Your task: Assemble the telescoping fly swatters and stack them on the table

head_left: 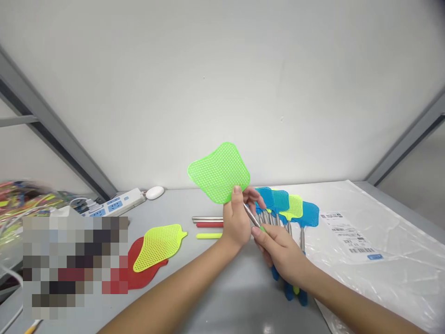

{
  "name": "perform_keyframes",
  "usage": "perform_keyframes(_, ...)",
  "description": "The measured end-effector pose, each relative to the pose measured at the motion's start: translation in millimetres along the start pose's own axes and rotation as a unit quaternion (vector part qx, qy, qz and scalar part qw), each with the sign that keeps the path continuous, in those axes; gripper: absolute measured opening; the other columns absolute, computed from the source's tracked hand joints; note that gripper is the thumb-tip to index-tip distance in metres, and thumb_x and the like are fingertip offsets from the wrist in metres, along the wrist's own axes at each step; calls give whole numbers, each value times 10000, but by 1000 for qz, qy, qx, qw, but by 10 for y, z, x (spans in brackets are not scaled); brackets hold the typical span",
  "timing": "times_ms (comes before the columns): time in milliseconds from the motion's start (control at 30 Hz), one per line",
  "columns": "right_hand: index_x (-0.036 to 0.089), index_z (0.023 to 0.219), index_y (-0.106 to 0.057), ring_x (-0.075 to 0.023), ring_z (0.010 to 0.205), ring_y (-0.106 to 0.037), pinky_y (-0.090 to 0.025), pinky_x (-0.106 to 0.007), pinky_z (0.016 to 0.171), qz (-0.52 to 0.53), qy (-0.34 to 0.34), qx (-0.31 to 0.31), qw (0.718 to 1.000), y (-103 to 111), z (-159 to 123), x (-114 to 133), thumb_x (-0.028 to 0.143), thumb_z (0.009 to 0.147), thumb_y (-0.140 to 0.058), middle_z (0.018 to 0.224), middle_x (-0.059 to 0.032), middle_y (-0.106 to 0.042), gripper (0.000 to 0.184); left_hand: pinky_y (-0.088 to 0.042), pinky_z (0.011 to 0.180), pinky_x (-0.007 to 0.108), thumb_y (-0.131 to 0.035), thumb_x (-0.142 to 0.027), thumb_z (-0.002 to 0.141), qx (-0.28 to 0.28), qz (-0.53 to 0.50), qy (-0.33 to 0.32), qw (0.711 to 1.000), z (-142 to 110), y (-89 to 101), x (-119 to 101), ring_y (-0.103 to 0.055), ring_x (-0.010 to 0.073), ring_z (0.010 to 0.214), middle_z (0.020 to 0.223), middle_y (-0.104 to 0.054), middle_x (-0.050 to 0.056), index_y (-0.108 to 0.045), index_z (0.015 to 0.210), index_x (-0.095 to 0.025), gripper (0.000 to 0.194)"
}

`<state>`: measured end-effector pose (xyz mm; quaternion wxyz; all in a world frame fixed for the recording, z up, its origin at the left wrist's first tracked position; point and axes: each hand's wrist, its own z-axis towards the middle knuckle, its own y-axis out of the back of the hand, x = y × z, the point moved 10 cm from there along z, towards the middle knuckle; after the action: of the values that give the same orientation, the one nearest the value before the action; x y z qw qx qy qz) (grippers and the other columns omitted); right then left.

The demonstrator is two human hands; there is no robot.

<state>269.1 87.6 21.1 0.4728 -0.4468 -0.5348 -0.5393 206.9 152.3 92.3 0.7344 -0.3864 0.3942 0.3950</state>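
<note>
A bright green fly swatter head (222, 174) with a mesh surface is held up at the centre, tilted, its neck pinched in my left hand (236, 220). The left thumb lies along the base of the head, and other fingers curl behind it. A silver metal rod (251, 215) runs down from my left hand to my right hand (280, 248), whose fingers are wrapped round its green handle end (262, 228). My left hand hides the join between head and rod. Behind and below my right hand lie several assembled fly swatters with blue heads (308, 214) and a yellow-green one (295, 206).
At left, a yellow-green mesh head (162, 243) overlaps a red one (146, 276). Metal rods (206, 219) with red and yellow handles (208, 236) lie beyond my left wrist. A power strip (118, 204), white plastic packaging (389, 260) and a bag of colourful items (28, 204) flank the table.
</note>
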Motion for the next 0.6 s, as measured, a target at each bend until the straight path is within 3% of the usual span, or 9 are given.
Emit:
perform_keyframes(100,229,664,-430,-82,309,-276,-328,-231,389,156,-40,40,986,-160,1,-59,630,903,-463,380,122,-277,468,-380,542,266,-271,-592,973,54,22,20,998,146,-107,25,-461,131,534,605,-591,26,-602,757,-176,574)
perform_keyframes(200,219,746,-490,-106,302,-402,-405,-246,423,179,-34,51,982,-151,6,34,581,936,-423,382,99,-423,414,-408,565,273,-243,-641,955,134,50,65,988,216,-268,132,-484,141,556,641,-595,39,-631,765,-173,636)
perform_keyframes(300,209,748,-536,-115,383,-460,-394,-241,460,104,9,-30,994,176,43,179,524,960,-370,449,63,-486,414,-471,672,302,-273,-641,949,190,86,85,974,119,-329,218,-572,183,728,844,-646,73,-653,923,-190,591)
perform_keyframes(433,204,605,-513,-126,528,-455,-365,-253,543,-63,37,-168,983,714,91,287,532,947,-377,538,30,-453,493,-478,833,347,-376,-473,986,216,203,43,954,-262,-103,226,-571,218,960,1067,-615,89,-585,1123,-240,341)
perform_keyframes(533,209,557,-470,-131,517,-415,-333,-263,535,-130,5,-189,973,930,162,211,531,946,-355,512,35,-388,518,-475,890,365,-438,-322,973,250,286,-4,925,-621,103,216,-545,215,1024,1155,-562,86,-528,1162,-268,217)
perform_keyframes(600,213,543,-427,-131,503,-391,-309,-266,518,-187,1,-202,961,1037,180,190,505,954,-323,500,36,-351,514,-483,901,364,-464,-242,944,299,317,-36,899,-824,133,221,-530,218,1075,1204,-535,98,-492,1200,-265,258)
